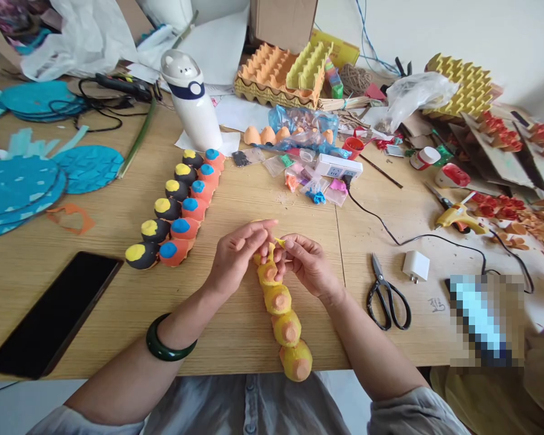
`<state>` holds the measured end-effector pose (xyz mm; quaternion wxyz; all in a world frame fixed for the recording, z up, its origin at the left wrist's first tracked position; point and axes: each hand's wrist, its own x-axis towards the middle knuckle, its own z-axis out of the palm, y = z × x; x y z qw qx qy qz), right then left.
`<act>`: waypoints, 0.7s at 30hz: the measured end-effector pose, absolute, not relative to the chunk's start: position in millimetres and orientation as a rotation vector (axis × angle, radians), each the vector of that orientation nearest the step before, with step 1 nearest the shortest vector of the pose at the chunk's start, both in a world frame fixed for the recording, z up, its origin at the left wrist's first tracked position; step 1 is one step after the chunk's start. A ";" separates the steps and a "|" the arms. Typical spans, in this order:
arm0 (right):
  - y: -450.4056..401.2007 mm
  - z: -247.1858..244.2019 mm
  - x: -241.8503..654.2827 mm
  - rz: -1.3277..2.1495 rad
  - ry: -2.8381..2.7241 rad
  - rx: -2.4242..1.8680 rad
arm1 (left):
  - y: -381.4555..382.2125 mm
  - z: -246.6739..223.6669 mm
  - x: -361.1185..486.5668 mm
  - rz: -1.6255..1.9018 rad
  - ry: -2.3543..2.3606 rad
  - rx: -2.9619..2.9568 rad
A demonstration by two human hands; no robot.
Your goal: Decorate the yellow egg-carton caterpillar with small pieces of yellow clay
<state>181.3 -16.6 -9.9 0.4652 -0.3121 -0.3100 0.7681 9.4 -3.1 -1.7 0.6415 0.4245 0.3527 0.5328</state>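
Head camera view: a person's two bare hands work together above a light wooden desk [226, 344], the left hand [236, 257] and right hand [310, 266] meeting at the top end of a yellow-painted moulded-pulp egg-carton strip [278, 308], with the fingers of both pinched around it and a small yellow tab [279, 242]. The strip, a single row of domed cups with orange-painted tips, runs from the hands straight toward the person and lies on the desk, its last cup reaching the front edge. Moulded pulp of this kind should be very light and fairly stiff but easily dented, so the domes would likely crush under a hard squeeze; the narrow necks between the cups look like the safest place to take hold, though the strip may bend there. A dark green bangle [170, 338] circles the left wrist. To the left, two joined rows of cups [176, 208], black with yellow dots and orange with blue dots, lie beside a black smartphone [49, 314] and teal card discs [88, 169]. To the right sit black-handled steel scissors [387, 305], a white plug charger [416, 266] and a yellow hot glue gun [457, 217].
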 end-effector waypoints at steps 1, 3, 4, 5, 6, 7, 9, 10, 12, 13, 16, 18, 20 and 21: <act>-16.0 -9.9 182.2 1.873 -0.742 -0.761 | -1.8 -0.6 9.2 1.208 0.766 0.876; -14.1 -9.6 184.3 1.835 -0.707 -0.755 | 1.5 1.8 8.8 1.186 0.691 0.697; -12.8 -9.4 185.4 1.819 -0.692 -0.756 | 3.1 2.8 8.6 1.174 0.663 0.632; -11.5 -9.1 186.3 1.807 -0.676 -0.758 | 4.5 3.7 8.5 1.167 0.647 0.590; -10.1 -8.9 187.1 1.802 -0.660 -0.762 | 5.5 4.3 8.5 1.165 0.640 0.566; -8.9 -8.6 187.6 1.799 -0.640 -0.766 | 6.3 4.7 8.6 1.170 0.639 0.553; -7.3 -8.0 187.7 1.800 -0.594 -0.778 | 6.8 4.9 9.0 1.182 0.638 0.544; -7.2 -7.8 187.3 1.802 -0.573 -0.789 | 6.7 4.8 9.2 1.184 0.637 0.542; -8.0 -7.5 186.0 1.805 -0.548 -0.817 | 6.3 4.7 9.2 1.184 0.636 0.543; -8.8 -7.4 185.2 1.806 -0.548 -0.833 | 6.1 4.7 9.0 1.184 0.636 0.546; -11.5 -7.3 183.3 1.798 -0.580 -0.879 | 5.7 4.4 8.0 1.190 0.633 0.568; -12.5 -6.9 182.8 1.793 -0.605 -0.899 | 5.2 3.9 7.5 1.198 0.636 0.600; -12.8 -6.4 183.0 1.788 -0.621 -0.910 | 4.4 3.1 7.5 1.208 0.651 0.635; -12.7 -6.0 183.3 1.785 -0.626 -0.915 | 3.8 2.6 7.7 1.210 0.664 0.647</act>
